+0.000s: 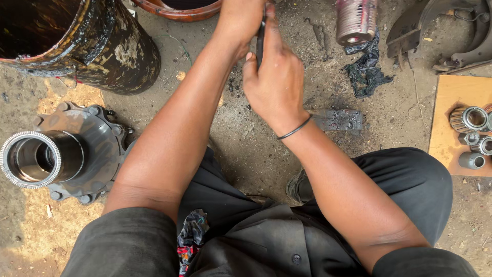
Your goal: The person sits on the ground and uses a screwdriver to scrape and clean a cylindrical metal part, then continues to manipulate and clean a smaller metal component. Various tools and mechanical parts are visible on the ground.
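Squatting on the floor (256, 154), dark trousers at the bottom of the frame, a rag (190, 236) tucked in my lap.

Lower left: wheel hub (61, 154) lying on the dirt, its toothed ring facing the camera. Untouched for now.

Centre: both forearms reach up the frame. Right hand (274, 82) clenched round a thin dark tool (261, 38), thumb along it. Left hand (241, 18) closed on the same tool just above, partly cut by the top edge. The tool's tip is hidden, so I cannot tell what it bears on.

Just right of my wrist: flat greasy metal block (337, 119). Right edge: bearings (471, 133) on a board (456, 97). Further up: black cloth (365, 72), ribbed cylinder (356, 20), brake shoes (446, 31). Upper left: black drum (87, 41).

Judgement: two-handed working of the tool, mid-step. The next move wants a firm double grip and steady force along the shaft.
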